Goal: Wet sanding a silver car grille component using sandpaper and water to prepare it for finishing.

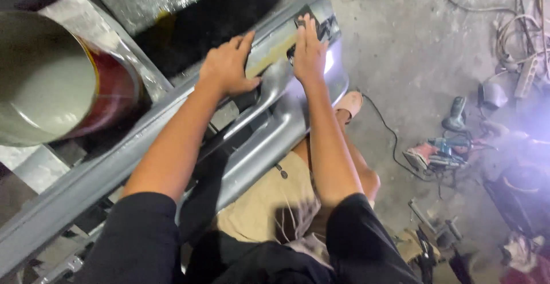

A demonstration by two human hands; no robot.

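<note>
Left hand: the left hand (228, 66) lies palm down on the upper edge of the long grey plastic car bumper (172, 141), fingers spread flat and pressing, gripping nothing, right beside a pale yellowish patch of filler (269, 55).
Right hand: the right hand (309, 52) rests on the same bumper a little further toward its end, fingers stretched out together over a dark cut-out opening; whether anything sits under the fingertips I cannot tell.
Bumper: it runs slantwise from the lower left up to the top centre, lying across the person's lap over the tan shorts (275, 204), its curved end near a sandalled foot (350, 103).
Beside the bumper: a large round tin with a red side and greyish contents (51, 78) stands at the left, close to the bumper's far edge.
Floor: a bare concrete floor (401, 43) to the right, with an orange and teal power sander (435, 153) on a black cable, well apart from both hands, and tangled cords (515, 38) in the far corner.
</note>
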